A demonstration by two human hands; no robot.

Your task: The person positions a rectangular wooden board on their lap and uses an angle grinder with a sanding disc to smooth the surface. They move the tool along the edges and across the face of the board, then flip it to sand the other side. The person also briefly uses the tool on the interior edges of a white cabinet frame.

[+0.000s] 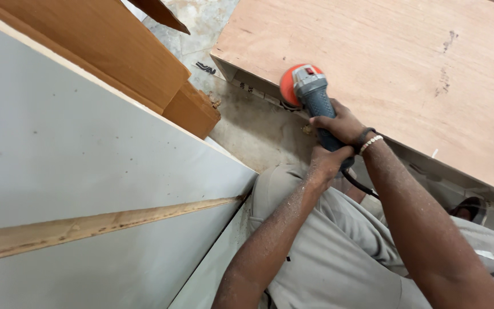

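Both hands (333,143) around grey-orange grinder (307,88).

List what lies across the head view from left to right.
Grey panel → brown wood block → left hand → angle grinder → right hand → plywood sheet.

We grip the angle grinder (311,94) with both hands, right hand (341,123) ahead, left hand (327,162) behind, its orange disc against the plywood board (407,63) edge, sawdust coating our forearms.
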